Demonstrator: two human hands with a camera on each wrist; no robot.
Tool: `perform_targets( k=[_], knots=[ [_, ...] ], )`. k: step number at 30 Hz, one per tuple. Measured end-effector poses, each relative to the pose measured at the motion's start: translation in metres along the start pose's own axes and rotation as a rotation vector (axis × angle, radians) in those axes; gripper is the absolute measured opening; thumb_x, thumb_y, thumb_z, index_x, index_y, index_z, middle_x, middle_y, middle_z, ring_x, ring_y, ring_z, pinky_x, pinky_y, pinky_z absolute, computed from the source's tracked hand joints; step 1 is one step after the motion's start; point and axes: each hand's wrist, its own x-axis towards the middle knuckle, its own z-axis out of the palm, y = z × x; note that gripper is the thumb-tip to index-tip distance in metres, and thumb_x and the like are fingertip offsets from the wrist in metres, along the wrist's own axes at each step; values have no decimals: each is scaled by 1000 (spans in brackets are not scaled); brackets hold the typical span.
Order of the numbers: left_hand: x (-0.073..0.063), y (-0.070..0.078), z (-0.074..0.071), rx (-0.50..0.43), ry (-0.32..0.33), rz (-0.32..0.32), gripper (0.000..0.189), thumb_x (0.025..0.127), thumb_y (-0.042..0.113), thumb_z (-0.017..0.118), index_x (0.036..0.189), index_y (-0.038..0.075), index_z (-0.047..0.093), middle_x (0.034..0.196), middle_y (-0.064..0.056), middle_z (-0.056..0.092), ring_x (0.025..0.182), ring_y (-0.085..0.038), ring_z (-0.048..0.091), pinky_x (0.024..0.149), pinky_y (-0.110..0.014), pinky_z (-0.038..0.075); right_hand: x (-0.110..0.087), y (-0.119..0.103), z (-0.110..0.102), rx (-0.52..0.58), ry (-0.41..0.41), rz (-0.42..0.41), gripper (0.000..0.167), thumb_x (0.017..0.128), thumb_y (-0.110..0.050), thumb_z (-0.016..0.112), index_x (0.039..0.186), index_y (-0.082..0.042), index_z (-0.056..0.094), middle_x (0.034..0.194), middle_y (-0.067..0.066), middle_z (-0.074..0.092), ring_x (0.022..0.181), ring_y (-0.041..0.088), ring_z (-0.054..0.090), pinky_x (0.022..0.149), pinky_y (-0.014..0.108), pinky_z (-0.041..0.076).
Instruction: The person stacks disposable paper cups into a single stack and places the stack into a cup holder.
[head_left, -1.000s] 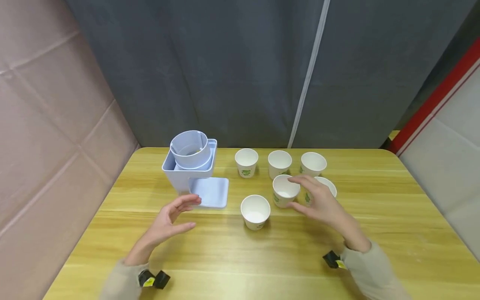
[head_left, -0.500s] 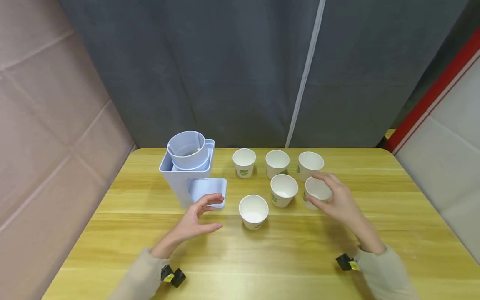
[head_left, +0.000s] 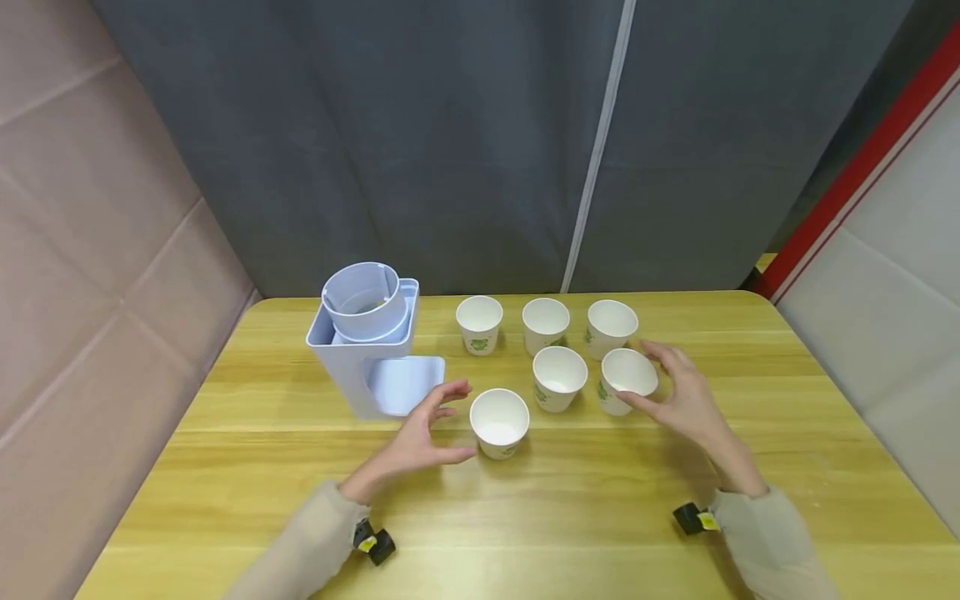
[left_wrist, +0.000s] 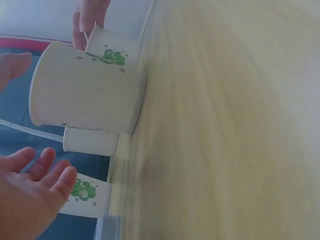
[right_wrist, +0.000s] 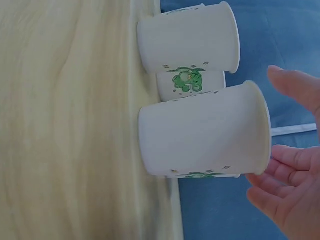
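Note:
My left hand (head_left: 422, 435) is open just left of the front white paper cup (head_left: 499, 423), its thumb and fingers spread toward the cup's side. The left wrist view shows that cup (left_wrist: 85, 90) standing between them, apart from the fingers. My right hand (head_left: 688, 406) reaches around the right cup of the middle row (head_left: 628, 373), fingertips close behind the rim and thumb at the near side. In the right wrist view a gap shows between the thumb (right_wrist: 292, 85) and this cup (right_wrist: 205, 132). Both cups stand upright.
Another cup (head_left: 559, 379) stands left of the right-hand one, and three more line the back, the leftmost cup (head_left: 479, 325) among them. A light-blue plastic container (head_left: 352, 375) with a round top and flat tray (head_left: 408, 383) stands at left. A grey curtain (head_left: 450, 150) hangs behind.
My left hand has moved right, from near the blue tray to the front cup. My right hand has shifted right from the middle cup to the right one. The view has shifted slightly.

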Motion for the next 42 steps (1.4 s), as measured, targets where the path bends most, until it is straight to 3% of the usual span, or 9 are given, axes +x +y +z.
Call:
perform_targets(
  k=[7, 17, 24, 31, 38, 42],
  knots=[
    [8, -7, 10, -3, -33, -14, 88, 64, -1, 82, 135, -12, 32, 132, -29, 42, 123, -40, 41, 98, -54, 38, -3, 7, 2, 35, -24, 41, 72, 62, -2, 84, 123, 11, 49, 111, 24, 54, 99, 35, 53, 85, 53, 44],
    [14, -11, 19, 41, -75, -91, 88, 62, 2, 84, 135, -9, 36, 130, -23, 49, 118, -35, 48, 100, -48, 38, -3, 15, 7, 51, -84, 120, 78, 64, -5, 84, 128, 13, 43, 117, 27, 52, 105, 38, 51, 83, 54, 45],
    [17, -13, 24, 51, -66, -108, 87, 60, 0, 85, 134, -7, 39, 127, -22, 52, 112, -35, 52, 100, -50, 36, -5, 18, 10, 67, -110, 142, 80, 65, -9, 85, 130, 12, 42, 120, 26, 52, 106, 37, 50, 83, 50, 45],
    [18, -13, 25, 35, -72, -136, 80, 62, 4, 85, 131, -4, 45, 124, -16, 56, 111, -27, 54, 100, -40, 37, -4, 18, 11, 65, -116, 137, 80, 65, -10, 84, 129, 12, 41, 120, 28, 51, 105, 40, 50, 82, 55, 45],
    [21, 23, 22, 27, -74, -165, 70, 64, -4, 81, 125, -11, 47, 120, -23, 57, 111, -34, 54, 99, -43, 38, -3, 19, 13, 29, -120, 136, 81, 66, -13, 84, 130, 11, 42, 120, 27, 51, 102, 38, 51, 77, 46, 44],
    [22, 24, 22, 35, -79, -163, 67, 65, -3, 81, 123, -10, 49, 119, -22, 58, 109, -32, 55, 98, -43, 39, -2, 19, 13, 31, -127, 146, 81, 66, -15, 84, 131, 10, 41, 121, 28, 50, 103, 40, 50, 79, 51, 44]
  ],
)
